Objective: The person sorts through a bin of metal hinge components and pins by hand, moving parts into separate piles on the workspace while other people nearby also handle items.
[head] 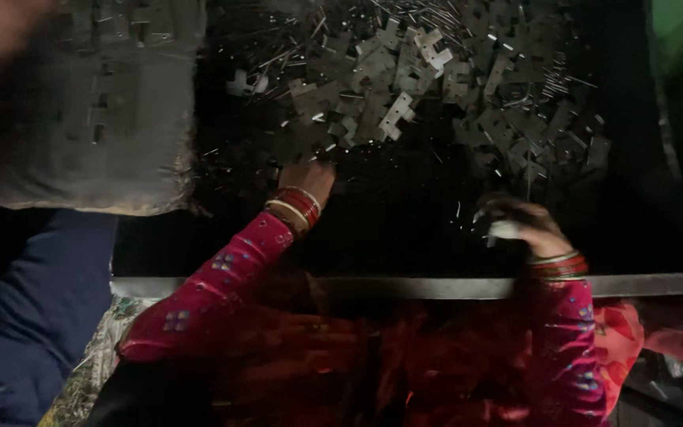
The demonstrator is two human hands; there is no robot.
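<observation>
Dark surface [405,245] heaped with flat cross-shaped metal plates [405,87], lying at all angles, no shared long axis. Left hand [307,175] is pushed into the heap's near edge, probably to draw plates closer; grip cannot be told. Right hand [519,225] is closed around a small pale piece [503,230], orientation unclear, held just clear of the heap.

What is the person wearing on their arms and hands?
Both arms are in bright pink sleeves dotted with small patterned squares in blue and pale colours. At each wrist sits a stack of bangles: red and pale ones by the left hand, red with a greenish edge by the right hand. The hands themselves are bare, with no gloves. The dim light hides any rings.
</observation>
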